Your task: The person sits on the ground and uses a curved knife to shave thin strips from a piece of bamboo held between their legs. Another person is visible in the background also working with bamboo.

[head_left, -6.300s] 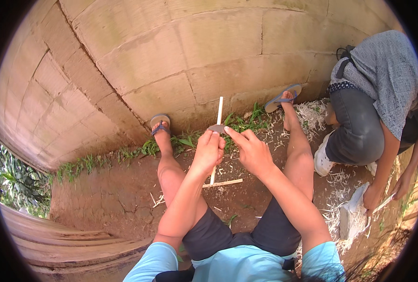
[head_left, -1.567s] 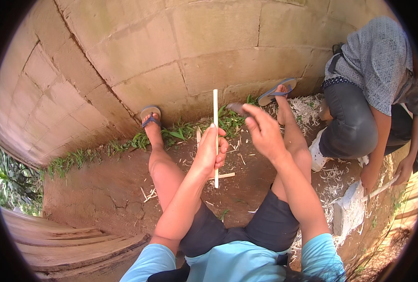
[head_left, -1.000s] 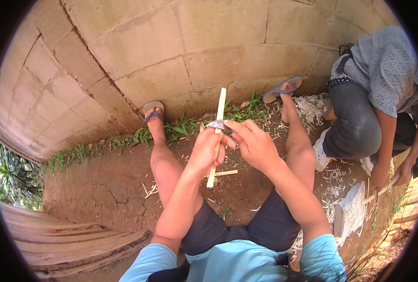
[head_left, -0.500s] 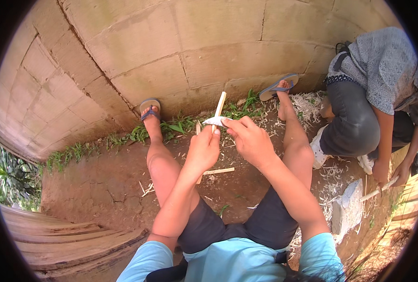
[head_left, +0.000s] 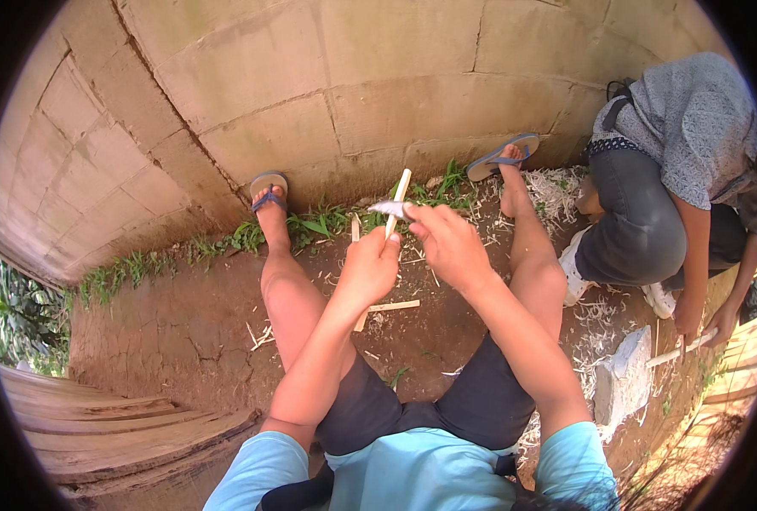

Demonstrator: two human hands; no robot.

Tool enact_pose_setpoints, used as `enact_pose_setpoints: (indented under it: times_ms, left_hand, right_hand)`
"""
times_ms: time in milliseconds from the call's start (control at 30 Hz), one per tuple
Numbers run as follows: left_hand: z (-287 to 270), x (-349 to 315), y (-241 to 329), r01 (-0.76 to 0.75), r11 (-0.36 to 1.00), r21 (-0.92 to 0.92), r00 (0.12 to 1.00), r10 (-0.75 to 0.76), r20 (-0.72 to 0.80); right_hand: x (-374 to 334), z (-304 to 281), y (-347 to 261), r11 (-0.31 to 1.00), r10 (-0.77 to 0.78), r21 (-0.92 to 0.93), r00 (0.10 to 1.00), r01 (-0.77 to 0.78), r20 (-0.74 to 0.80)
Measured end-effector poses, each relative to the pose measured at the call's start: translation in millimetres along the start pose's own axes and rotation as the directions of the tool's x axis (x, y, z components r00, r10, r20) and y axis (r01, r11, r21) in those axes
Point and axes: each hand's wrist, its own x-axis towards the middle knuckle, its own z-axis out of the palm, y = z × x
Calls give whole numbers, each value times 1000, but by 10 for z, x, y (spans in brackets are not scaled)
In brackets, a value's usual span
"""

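Gripping a pale wooden stick point(head_left: 401, 192) in my left hand point(head_left: 368, 268), between my knees, above the ground; call that dial centre, wall at 12. Left fist wrapped round it, thumb up. Right hand point(head_left: 451, 243) has a narrow pinch on a small grey blade point(head_left: 387, 208), laid across the stick, tip to 9; handle end hidden by my fingers. Forearms come in from 7 and 5. Surface below: bare reddish-brown dirt point(head_left: 174, 341), another pale strip point(head_left: 395, 306) lying at 5 off the left fist. Block wall point(head_left: 412, 111) fills 12, grass point(head_left: 315, 226) along its foot. Planks point(head_left: 114, 434) at 8. Co-worker point(head_left: 651, 221) crouched near 3; pale block point(head_left: 624, 375) at 4, white shavings point(head_left: 591, 341) around it. My stick: slim, straight, cream-coloured, top leaning between 12 and 1.
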Motion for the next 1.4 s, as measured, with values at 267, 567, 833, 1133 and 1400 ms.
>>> enact_pose_setpoints:
  times_ms: [267,567,833,1133,1400]
  left_hand:
    - [15,-17,44,-11,997,81,1000,13,-27]
    - [68,-31,-57,-20,992,124,999,26,-42]
    - [27,19,-36,-16,996,89,1000,18,-21]
    - [50,9,66,-71,993,96,997,70,18]
    - [-34,50,24,32,999,7,999,-32,10]
  right_hand:
    - [-52,7,-32,1000,15,-1,998,-15,65]
    - [-131,37,-55,1000,-15,-1,990,15,141]
    - [-37,115,44,999,-20,-42,995,24,95]
    - [-103,45,104,980,185,-100,975,-173,122]
    - [-30,-109,90,968,249,-1,964,-250,94]
